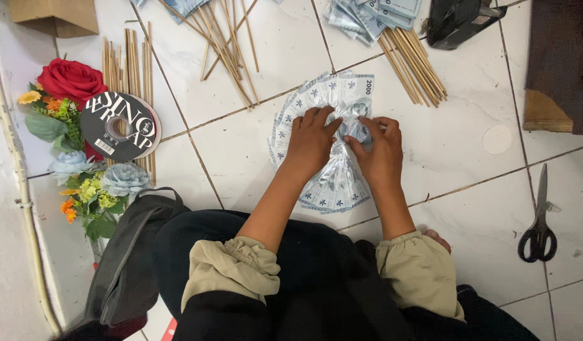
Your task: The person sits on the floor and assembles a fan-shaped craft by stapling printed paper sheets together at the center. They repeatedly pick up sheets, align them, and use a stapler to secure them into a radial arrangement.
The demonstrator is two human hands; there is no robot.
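Bright, even light on sharp white tiles, shadows faint.

Matt paper banknotes lie on glossy, smooth white floor tiles.

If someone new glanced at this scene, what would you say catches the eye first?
First, the two hands, left hand and right hand, pressing on a fan of pale blue banknotes spread on the white tiled floor at the centre. Next, the red rose in the flower bunch at the left, beside a dark ribbon spool. Black scissors lie at the right.
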